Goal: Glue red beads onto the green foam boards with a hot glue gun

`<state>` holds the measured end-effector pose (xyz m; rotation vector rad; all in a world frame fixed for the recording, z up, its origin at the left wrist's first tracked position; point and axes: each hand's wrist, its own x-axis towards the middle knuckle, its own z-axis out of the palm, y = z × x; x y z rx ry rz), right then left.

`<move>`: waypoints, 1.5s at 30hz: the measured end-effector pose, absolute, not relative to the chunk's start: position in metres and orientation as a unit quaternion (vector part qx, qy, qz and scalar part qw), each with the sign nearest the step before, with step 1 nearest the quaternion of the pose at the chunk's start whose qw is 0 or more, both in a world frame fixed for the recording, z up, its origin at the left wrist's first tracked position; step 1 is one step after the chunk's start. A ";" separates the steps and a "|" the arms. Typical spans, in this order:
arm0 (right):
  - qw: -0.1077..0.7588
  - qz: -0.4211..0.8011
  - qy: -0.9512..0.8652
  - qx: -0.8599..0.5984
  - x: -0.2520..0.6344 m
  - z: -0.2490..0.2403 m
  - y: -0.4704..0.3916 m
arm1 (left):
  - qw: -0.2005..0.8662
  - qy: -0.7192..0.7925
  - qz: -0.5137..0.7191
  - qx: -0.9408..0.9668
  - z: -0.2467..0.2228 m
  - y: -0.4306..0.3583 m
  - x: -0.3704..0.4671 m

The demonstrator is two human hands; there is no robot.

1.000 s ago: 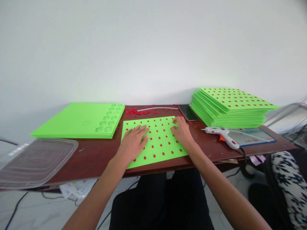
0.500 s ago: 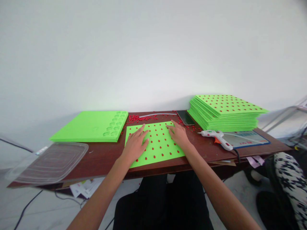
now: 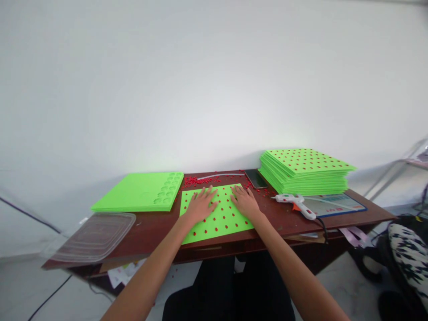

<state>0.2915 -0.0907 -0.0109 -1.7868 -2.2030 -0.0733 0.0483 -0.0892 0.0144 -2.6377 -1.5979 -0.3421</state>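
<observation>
A green sheet (image 3: 214, 225) with rows of small red pieces lies slightly turned on the brown table (image 3: 150, 229). My left hand (image 3: 199, 206) rests flat on its left part, fingers spread, holding nothing. On the upper right part lies my right hand (image 3: 245, 201), palm down with its fingers apart. Both hands hide some of the red pieces. Behind the sheet, loose red pieces (image 3: 192, 181) are scattered near a thin pale strip (image 3: 220, 175).
A plain green stack (image 3: 130, 191) stands at the left, behind a clear plastic lid (image 3: 96, 236). At the right are a tall stack of dotted green sheets (image 3: 304, 178), a phone (image 3: 256, 179), and a white glue gun (image 3: 297, 203) with a cable, beside a blue-edged packet (image 3: 337, 205).
The camera view has shifted, so the table sits lower in the picture. My left hand's fingers have moved further up and inward over the sheet. Both hands remain spread on it.
</observation>
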 end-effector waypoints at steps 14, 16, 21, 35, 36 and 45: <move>0.147 -0.011 -0.767 -0.624 0.255 0.005 -0.072 | -0.007 -0.508 -0.081 -0.857 -0.001 -0.091 0.053; 0.131 -0.008 -0.766 -0.629 0.248 -0.005 -0.072 | -0.002 -0.507 -0.090 -0.857 0.002 -0.095 0.054; 0.125 0.007 -0.768 -0.628 0.248 -0.015 -0.073 | 0.077 -0.496 -0.154 -0.851 0.025 -0.102 0.052; 0.107 0.058 -0.778 -0.616 0.257 -0.010 -0.054 | 0.021 -0.589 -0.086 -0.803 -0.014 -0.084 0.019; 0.107 0.065 -0.784 -0.608 0.262 -0.005 -0.049 | 0.026 -0.589 -0.086 -0.803 -0.013 -0.084 0.020; 0.117 -0.011 -0.793 -0.598 0.299 -0.017 -0.045 | 0.021 -0.589 -0.080 -0.804 -0.013 -0.084 0.019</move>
